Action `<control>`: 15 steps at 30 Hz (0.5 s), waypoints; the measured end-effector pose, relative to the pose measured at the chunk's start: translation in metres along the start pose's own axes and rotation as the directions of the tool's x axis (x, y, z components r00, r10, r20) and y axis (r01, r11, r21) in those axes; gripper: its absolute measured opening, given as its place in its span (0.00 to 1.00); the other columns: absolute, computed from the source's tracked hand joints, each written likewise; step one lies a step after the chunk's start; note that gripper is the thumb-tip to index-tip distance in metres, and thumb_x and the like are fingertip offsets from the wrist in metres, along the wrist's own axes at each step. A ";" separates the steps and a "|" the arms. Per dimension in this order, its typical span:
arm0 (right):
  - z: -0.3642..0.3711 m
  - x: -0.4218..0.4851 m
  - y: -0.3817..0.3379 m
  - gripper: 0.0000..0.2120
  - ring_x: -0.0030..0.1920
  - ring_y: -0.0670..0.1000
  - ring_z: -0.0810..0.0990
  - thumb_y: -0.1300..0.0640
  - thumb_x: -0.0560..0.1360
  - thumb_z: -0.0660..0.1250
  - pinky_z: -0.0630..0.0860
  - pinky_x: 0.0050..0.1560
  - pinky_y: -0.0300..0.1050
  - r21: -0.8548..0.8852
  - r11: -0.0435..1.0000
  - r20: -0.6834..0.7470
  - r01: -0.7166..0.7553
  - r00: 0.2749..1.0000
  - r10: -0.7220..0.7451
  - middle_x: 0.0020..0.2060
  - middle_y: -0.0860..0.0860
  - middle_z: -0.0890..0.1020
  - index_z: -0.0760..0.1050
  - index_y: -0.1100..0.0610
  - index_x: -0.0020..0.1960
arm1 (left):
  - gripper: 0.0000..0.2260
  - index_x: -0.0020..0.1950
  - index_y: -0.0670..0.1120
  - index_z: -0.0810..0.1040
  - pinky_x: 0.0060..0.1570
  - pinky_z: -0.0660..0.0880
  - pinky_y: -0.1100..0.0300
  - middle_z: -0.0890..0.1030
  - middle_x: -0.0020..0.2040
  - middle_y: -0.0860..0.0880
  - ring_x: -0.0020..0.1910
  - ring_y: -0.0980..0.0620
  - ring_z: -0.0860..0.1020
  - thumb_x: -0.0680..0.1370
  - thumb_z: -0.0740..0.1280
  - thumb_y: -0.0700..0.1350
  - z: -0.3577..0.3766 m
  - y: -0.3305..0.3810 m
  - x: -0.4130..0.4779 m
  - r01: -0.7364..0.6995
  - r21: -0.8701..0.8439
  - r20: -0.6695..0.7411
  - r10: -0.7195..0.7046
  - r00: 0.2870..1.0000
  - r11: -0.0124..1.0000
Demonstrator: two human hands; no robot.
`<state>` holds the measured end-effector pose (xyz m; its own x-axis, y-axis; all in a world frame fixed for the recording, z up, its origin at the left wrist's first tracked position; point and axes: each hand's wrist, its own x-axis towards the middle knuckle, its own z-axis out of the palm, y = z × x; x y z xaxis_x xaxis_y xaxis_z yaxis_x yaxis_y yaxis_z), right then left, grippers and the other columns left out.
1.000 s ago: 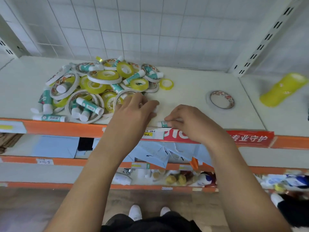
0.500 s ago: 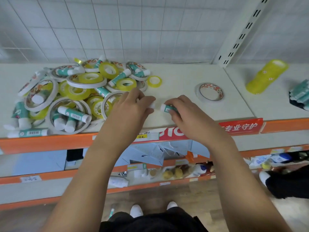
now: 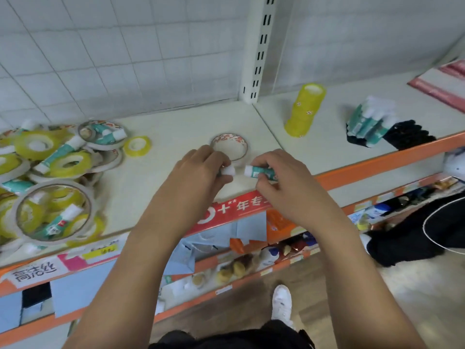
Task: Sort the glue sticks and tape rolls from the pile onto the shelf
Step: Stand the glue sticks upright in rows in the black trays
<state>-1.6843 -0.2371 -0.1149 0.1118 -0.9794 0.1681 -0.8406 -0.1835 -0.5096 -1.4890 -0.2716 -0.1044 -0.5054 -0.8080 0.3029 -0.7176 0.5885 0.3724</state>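
- Head view: my right grip [image 3: 284,187] pinches a teal glue stick [image 3: 260,172] over the shelf [image 3: 176,132] front, mid-frame. My left grip [image 3: 201,172] curls round a white-ended piece [image 3: 228,170], which is mostly hidden.
- Both holds are fingertip-only, so a slip could drop either one off the edge at 6 o'clock.
- Reaching hastily for the sorted glue sticks [image 3: 370,124] at 2 o'clock could topple the yellow tape stack [image 3: 304,109].
- The pile [image 3: 50,167] waits at 9 o'clock.
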 end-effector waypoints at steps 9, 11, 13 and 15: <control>-0.089 -0.007 0.153 0.10 0.52 0.48 0.73 0.57 0.79 0.62 0.68 0.50 0.41 0.023 0.998 -0.040 -0.059 0.997 0.060 0.52 0.48 0.75 0.75 0.53 0.59 | 0.10 0.58 0.42 0.78 0.52 0.71 0.48 0.77 0.53 0.44 0.52 0.42 0.75 0.79 0.65 0.45 0.090 0.115 0.107 -0.068 -0.025 0.061 0.069 0.996 0.997; -0.104 -0.008 0.178 0.11 0.54 0.48 0.73 0.57 0.79 0.62 0.70 0.52 0.42 0.029 0.997 -0.027 -0.066 0.997 0.067 0.54 0.48 0.75 0.74 0.53 0.60 | 0.10 0.58 0.43 0.78 0.52 0.70 0.48 0.77 0.53 0.44 0.53 0.42 0.75 0.80 0.65 0.45 0.107 0.136 0.124 -0.040 -0.034 0.084 0.043 0.996 0.999; -0.115 -0.009 0.199 0.11 0.56 0.48 0.73 0.57 0.79 0.62 0.72 0.55 0.42 0.038 0.997 -0.014 -0.060 0.998 0.060 0.55 0.47 0.75 0.74 0.53 0.61 | 0.10 0.58 0.43 0.79 0.52 0.70 0.48 0.77 0.53 0.44 0.53 0.42 0.75 0.80 0.65 0.45 0.121 0.151 0.138 -0.023 -0.043 0.101 0.027 0.995 0.999; -0.123 -0.009 0.214 0.13 0.58 0.47 0.74 0.57 0.79 0.62 0.74 0.57 0.44 0.059 0.997 -0.005 -0.058 0.998 0.058 0.56 0.47 0.76 0.74 0.53 0.62 | 0.10 0.58 0.44 0.79 0.53 0.70 0.49 0.77 0.53 0.45 0.53 0.42 0.75 0.80 0.65 0.45 0.134 0.163 0.148 -0.005 -0.040 0.125 0.010 0.992 0.999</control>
<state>-1.9308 -0.2568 -0.1219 0.0599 -0.9880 0.1422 -0.8127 -0.1310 -0.5677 -1.7450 -0.2994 -0.1163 -0.5682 -0.7995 0.1948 -0.6953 0.5931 0.4060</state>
